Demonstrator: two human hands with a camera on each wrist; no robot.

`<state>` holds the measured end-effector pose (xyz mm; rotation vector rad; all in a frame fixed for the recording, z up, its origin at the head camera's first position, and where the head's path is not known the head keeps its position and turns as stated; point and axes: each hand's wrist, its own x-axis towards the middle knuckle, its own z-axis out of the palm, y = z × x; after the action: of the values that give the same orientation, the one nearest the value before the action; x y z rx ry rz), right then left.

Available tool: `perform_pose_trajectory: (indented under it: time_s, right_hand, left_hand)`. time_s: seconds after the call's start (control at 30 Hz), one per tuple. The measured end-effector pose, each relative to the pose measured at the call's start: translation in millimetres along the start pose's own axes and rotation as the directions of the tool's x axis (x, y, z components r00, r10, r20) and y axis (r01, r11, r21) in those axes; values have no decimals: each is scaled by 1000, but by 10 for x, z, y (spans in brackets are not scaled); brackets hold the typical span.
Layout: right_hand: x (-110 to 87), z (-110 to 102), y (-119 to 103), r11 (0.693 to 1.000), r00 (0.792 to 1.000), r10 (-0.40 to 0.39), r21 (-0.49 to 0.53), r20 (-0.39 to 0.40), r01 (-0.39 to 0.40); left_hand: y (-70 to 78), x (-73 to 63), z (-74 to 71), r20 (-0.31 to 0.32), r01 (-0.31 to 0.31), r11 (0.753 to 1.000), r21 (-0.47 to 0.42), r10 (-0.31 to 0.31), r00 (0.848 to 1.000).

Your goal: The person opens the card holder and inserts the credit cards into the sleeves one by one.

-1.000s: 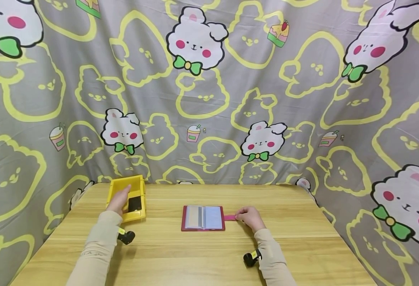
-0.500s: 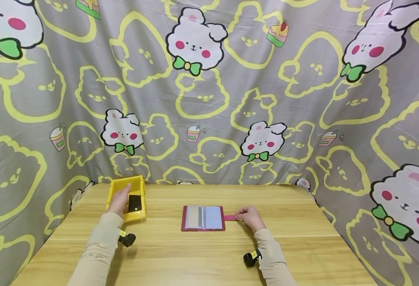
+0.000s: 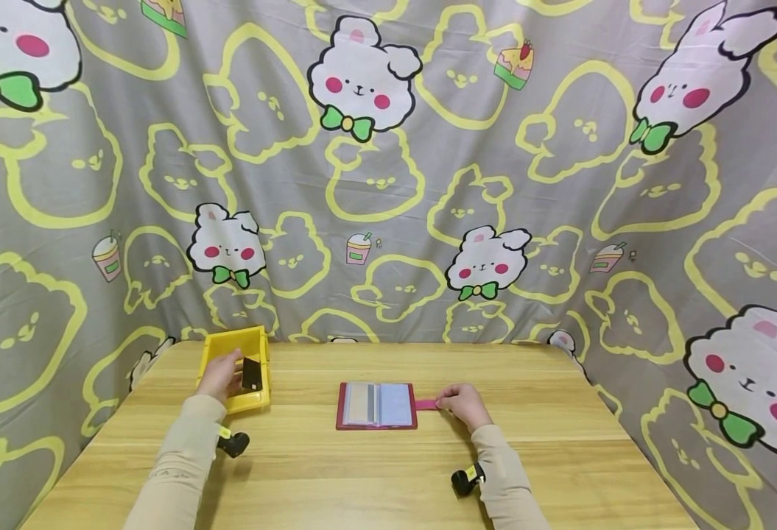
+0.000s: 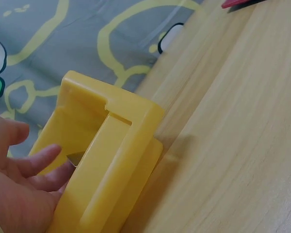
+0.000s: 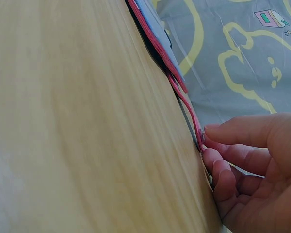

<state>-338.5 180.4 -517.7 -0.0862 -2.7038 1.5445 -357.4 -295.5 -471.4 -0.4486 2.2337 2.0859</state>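
My left hand [image 3: 221, 377] reaches into a yellow plastic bin [image 3: 250, 400] at the left of the table. Its fingertips are at the edge of a black card [image 3: 252, 374], which stands tilted inside. In the left wrist view the thumb [image 4: 17, 132] is apart from the other fingers, and only a corner of the card [image 4: 75, 158] shows past the bin wall. My right hand [image 3: 465, 405] pinches the end of a pink strap [image 3: 426, 404]. That strap belongs to a red card holder [image 3: 340, 412], lying open with clear sleeves [image 3: 396, 404].
A wooden table [image 3: 375, 478] carries the bin and the card holder. Behind it hangs a grey curtain [image 3: 388, 169] with cartoon prints, close along the back edge. Small black cameras [image 3: 234, 444] are strapped to both wrists.
The black card has tipped up from lying flatter in the bin, and my left fingers have drawn in to its edge. My right hand keeps its pinch on the strap.
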Motion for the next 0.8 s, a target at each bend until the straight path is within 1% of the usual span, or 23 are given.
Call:
perform_pose_trajectory:
  time_s: [0.23, 0.47, 0.57, 0.7, 0.8]
  right_hand:
    - [1, 0, 4, 1000, 1000, 0, -3, 2, 0]
    - [5, 9, 1, 1000, 1000, 3, -5, 1, -3]
    - [10, 13, 4, 1000, 1000, 6, -5, 1, -6]
    - [5, 11, -1, 1000, 1000, 7, -3, 0, -7]
    - [-2, 5, -10, 1000, 1000, 10, -2, 0, -10]
  left_hand:
    - [-23, 4, -17, 22, 2, 1000, -12, -2, 1000]
    - [-25, -10, -12, 6, 7, 1000, 4, -7, 1000]
    - [-15, -17, -6, 13, 15, 1000, 9, -16, 1000]
    - [17, -36, 2, 26, 22, 1000, -16, -22, 999]
    - [56, -63, 6, 11, 18, 999, -50, -18, 1000]
